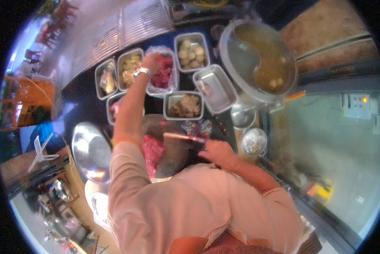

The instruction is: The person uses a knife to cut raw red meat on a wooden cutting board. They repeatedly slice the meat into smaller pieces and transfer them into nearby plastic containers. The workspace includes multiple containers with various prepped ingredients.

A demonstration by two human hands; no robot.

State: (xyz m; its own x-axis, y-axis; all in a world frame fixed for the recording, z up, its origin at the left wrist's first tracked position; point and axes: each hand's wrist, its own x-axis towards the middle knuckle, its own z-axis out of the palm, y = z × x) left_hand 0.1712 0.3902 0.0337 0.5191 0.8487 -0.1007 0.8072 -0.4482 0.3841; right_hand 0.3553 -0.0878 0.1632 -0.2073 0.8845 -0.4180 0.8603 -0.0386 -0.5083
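My left hand, with a metal watch on its wrist, reaches into a plastic-lined tray of red meat; its fingers are partly hidden, so I cannot tell whether they grip any. My right hand is closed on the handle of a knife, whose blurred blade points left over a round, dark cutting board. Raw red meat lies on the board's left side, between my forearms. Just beyond the board stands a metal tray of brown meat pieces.
A large divided pot of broth stands at the upper right. Around the lined tray are a tray of round pieces, a nearly bare metal tray and several others. A big metal bowl is at the left, small metal bowls at the right.
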